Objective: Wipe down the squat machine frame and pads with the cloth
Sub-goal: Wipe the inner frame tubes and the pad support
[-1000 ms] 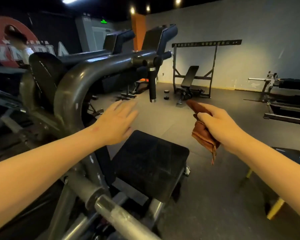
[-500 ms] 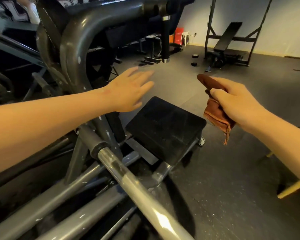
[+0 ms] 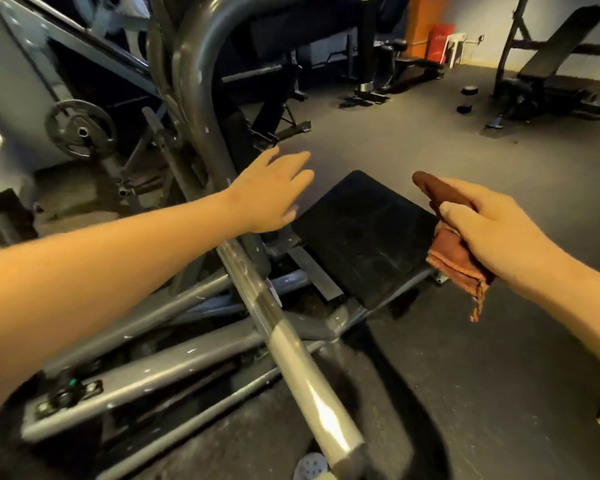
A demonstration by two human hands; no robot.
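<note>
Head view: right hand point(image 3: 492, 233) grips bunched brown cloth point(image 3: 454, 251) in air, just right of black pad point(image 3: 364, 237), not touching. Left hand point(image 3: 274, 192) flat, fingers straight, holds nothing, hovers by pad's left edge near curved grey frame tube point(image 3: 194, 81). Chrome bar point(image 3: 291, 358) runs diagonally below.

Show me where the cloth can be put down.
The black pad is bare, between the left hand and the right hand holding the cloth. The floor between pad and bench is open too. Left of the pad it is crowded: steel bar and frame tubes.
</note>
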